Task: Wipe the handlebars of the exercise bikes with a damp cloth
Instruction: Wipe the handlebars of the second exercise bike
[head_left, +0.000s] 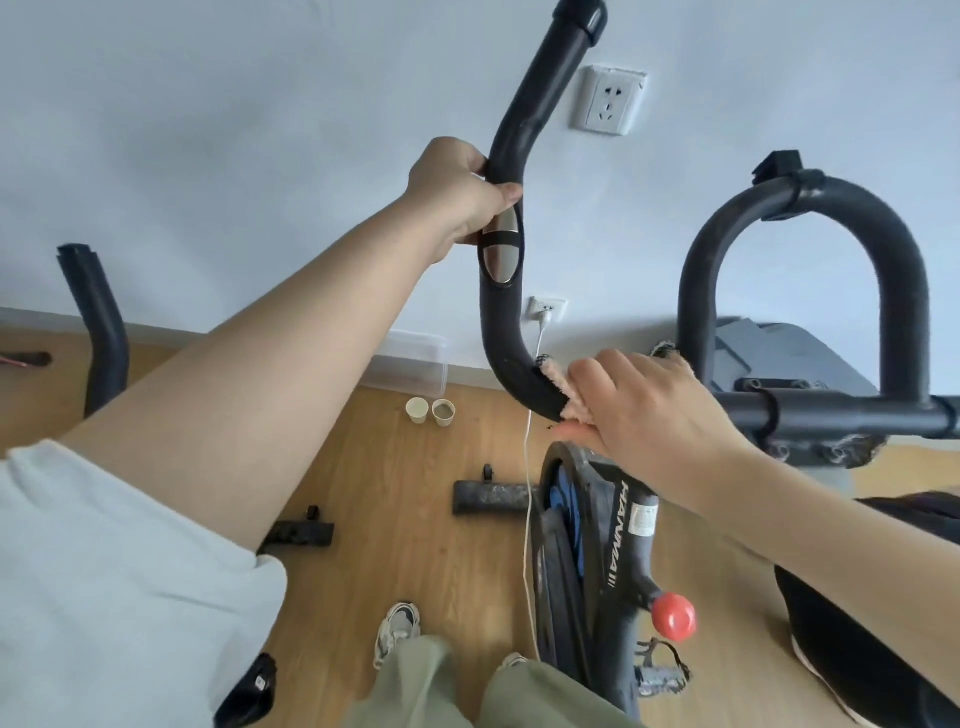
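Left hand (457, 192) is curled round the handlebar (501, 332), just above its metal sensor plate (501, 249). Right hand (649, 415) presses the pink cloth (558, 387) round the handlebar's lower bend; its fingertips are hidden, apparently clamped. Risk: moisture reaching the sensor plate, or the cloth snagging the white cable (530, 467) beside the handlebar.

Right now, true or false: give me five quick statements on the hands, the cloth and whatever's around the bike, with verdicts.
1. The left hand grips the handlebar by its silver sensor. True.
2. The right hand holds a blue sponge. False: it holds a pink cloth against the handlebar's lower bend.
3. Two paper cups stand on the floor. True.
4. The bike's knob is green. False: it is red.
5. A white cable hangs from the lower wall socket. True.
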